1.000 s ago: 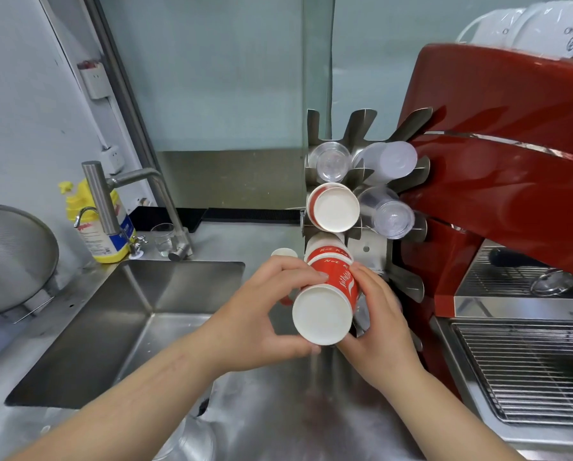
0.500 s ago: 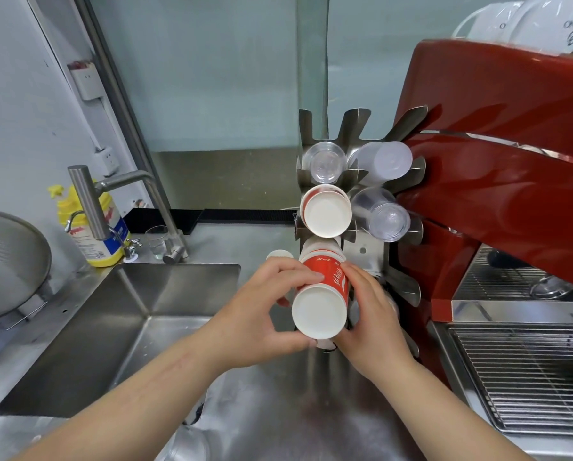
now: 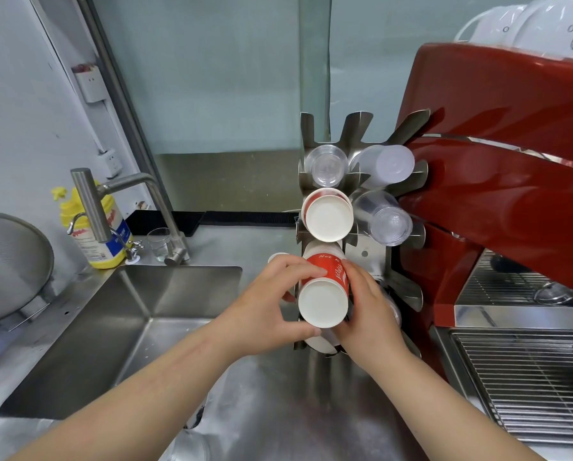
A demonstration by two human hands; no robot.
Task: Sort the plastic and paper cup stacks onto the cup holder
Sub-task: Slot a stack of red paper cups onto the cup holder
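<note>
Cups first, from the head view: a red paper stack [image 3: 325, 287] with white print lies on its side, white base facing the camera, in the lower left slot of the steel holder [image 3: 365, 251]. Above it sits another paper stack [image 3: 328, 214]; clear plastic stacks [image 3: 386, 221] fill the upper slots. The holder stands on the steel worktop [image 3: 278, 410] between the sink [image 3: 138, 327] and a red machine [image 3: 498, 161]. Left hand [image 3: 272, 304] comes in from the sink side, fingers curled over the top, thumb under the base. Right hand [image 3: 366, 311] cups the other flank. Both grips are closed around that stack.
</note>
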